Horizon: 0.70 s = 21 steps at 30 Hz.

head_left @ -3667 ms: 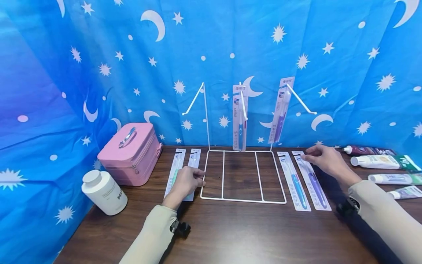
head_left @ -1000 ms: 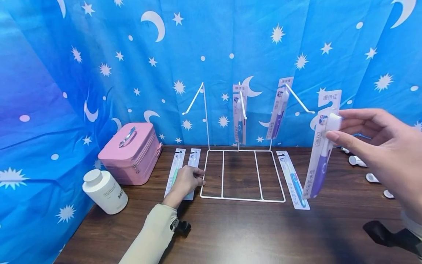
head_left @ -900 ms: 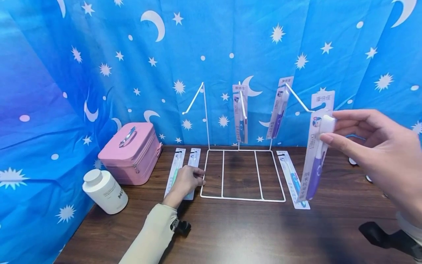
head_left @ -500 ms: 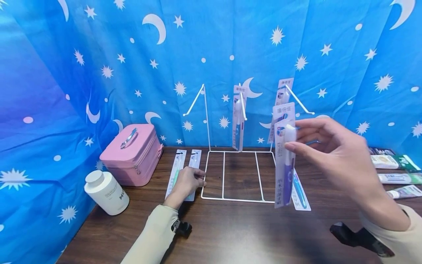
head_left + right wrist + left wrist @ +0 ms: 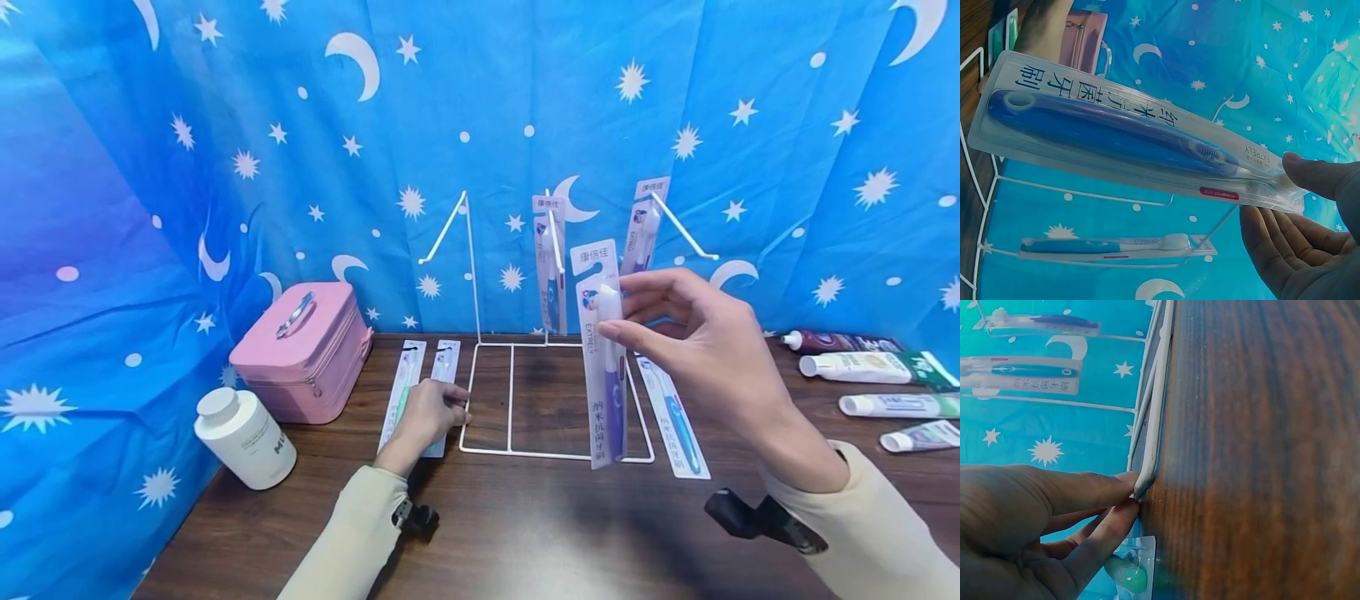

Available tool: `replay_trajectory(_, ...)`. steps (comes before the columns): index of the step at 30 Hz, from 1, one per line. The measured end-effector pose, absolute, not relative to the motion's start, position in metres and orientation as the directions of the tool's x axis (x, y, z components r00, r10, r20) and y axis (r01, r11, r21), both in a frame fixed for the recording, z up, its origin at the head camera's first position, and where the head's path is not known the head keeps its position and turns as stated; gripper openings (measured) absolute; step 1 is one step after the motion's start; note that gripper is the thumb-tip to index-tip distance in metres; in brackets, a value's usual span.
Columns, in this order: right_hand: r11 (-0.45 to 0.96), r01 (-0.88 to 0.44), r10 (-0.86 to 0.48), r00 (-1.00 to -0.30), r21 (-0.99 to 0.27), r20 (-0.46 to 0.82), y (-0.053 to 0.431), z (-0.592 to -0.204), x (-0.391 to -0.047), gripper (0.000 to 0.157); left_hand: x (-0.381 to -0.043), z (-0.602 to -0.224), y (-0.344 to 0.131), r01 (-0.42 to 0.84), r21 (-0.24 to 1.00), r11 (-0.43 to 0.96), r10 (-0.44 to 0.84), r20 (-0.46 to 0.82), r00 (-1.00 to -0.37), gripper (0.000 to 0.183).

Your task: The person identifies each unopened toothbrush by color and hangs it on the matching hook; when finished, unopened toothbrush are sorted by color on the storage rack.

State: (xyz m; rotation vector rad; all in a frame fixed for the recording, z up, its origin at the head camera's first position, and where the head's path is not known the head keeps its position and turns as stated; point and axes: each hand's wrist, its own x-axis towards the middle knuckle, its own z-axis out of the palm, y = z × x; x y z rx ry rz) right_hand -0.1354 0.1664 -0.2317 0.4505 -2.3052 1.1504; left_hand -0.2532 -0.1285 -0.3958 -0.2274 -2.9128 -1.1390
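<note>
A purple toothbrush pack (image 5: 597, 375) is held off the tabletop (image 5: 540, 533), in front of the right part of the white wire rack (image 5: 512, 400). It is pinched by the right hand (image 5: 697, 346) at the upper right edge, with the thumb laid over the front and the fingers set behind. The pack is thus placed to the left of that hand, and its long axis is kept near upright, the top tilted slightly left, with the printed front turned to the wearer.

The deciding relation is judged to be that between the pack's hanging slot and the rack's middle hook (image 5: 556, 237). The slot is cut at the top and opens on the left edge; in the head view the hook's tip is seen just left of it at nearly the same height. How much depth separates them cannot be told. By that hook a blue toothbrush pack (image 5: 552, 296) is already carried.

The right hand is the nearer to the hook tip. By the left hand (image 5: 427, 412), a corner of the rack's base is pinched between thumb and finger, low at the tabletop and well apart from the held pack.
</note>
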Motion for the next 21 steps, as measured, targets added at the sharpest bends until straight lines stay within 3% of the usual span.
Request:
replay_trajectory(9, 0.596, -0.510, -0.074, -0.804, -0.621, 0.590, 0.163, -0.232, -0.138, 0.044, -0.251, -0.394, -0.129, 0.158, 0.659, 0.735, 0.142, 0.079, -0.987, 0.028)
replay_trajectory(15, 0.624, -0.452, -0.017, -0.824, -0.638, 0.567, 0.171, -0.228, -0.130, 0.047, -0.252, -0.395, -0.129, 0.147, 0.664, 0.733, 0.137, 0.069, -0.988, 0.028)
replay_trajectory(21, 0.657, -0.442, 0.033, -0.793, -0.610, 0.609, 0.187, -0.225, -0.121, 0.049, -0.254, -0.395, -0.130, 0.154, 0.667, 0.729, 0.142, 0.072, -0.987, 0.028)
